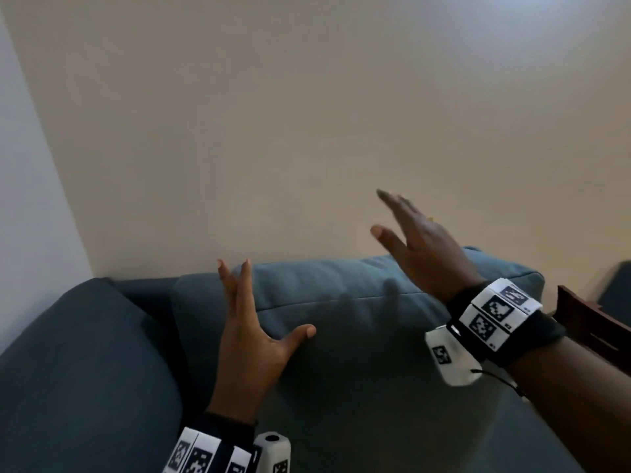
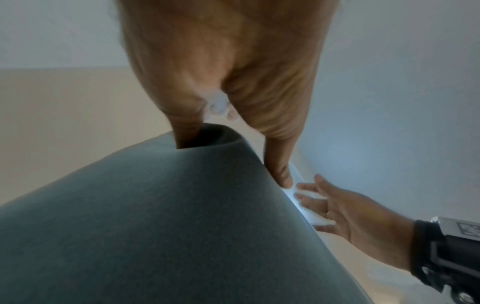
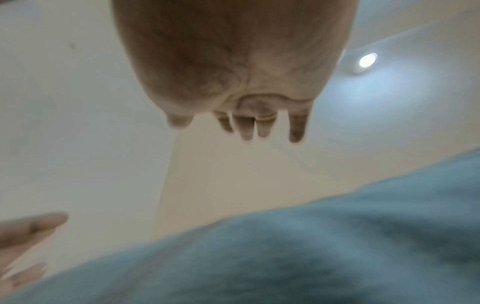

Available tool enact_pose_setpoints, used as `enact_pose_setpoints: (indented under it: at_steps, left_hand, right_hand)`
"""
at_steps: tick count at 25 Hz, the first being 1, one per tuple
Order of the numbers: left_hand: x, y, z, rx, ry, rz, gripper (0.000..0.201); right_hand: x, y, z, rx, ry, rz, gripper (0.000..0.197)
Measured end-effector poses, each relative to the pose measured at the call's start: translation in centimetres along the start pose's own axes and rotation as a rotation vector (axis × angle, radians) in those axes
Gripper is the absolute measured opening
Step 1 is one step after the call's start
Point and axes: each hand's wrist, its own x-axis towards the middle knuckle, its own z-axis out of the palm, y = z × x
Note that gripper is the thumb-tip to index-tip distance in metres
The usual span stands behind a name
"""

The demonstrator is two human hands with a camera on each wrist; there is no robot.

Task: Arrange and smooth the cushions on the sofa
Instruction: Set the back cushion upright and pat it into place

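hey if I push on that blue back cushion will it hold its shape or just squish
The cushion will probably squish: the left hand already dents it in the left wrist view. Its creased top edge suggests soft filling. It likely stays put, since it leans against the sofa back.

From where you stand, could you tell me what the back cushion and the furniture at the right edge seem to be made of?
Back cushion: blue-grey woven cloth, matte, with soft creases and a stitched seam; filling unseen. Furniture: looks like dark reddish wood with a slight sheen, though little shows.
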Motion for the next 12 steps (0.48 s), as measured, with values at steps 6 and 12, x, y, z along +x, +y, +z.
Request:
enact_pose_setpoints:
  at_steps: [6, 12]
  left_hand:
    - [-0.4, -2.1, -0.8, -0.509, 0.037, -0.208, 0.118]
    - [-0.4, -3.2, -1.8, -0.823, -0.019, -0.345, 0.119]
  right_hand:
    - [2.3, -4.4, 2.6, 0.003, -0.152, -0.120, 0.070]
    - [3.3, -8.7, 5.8, -0.179, -0.459, -0.250, 0.072]
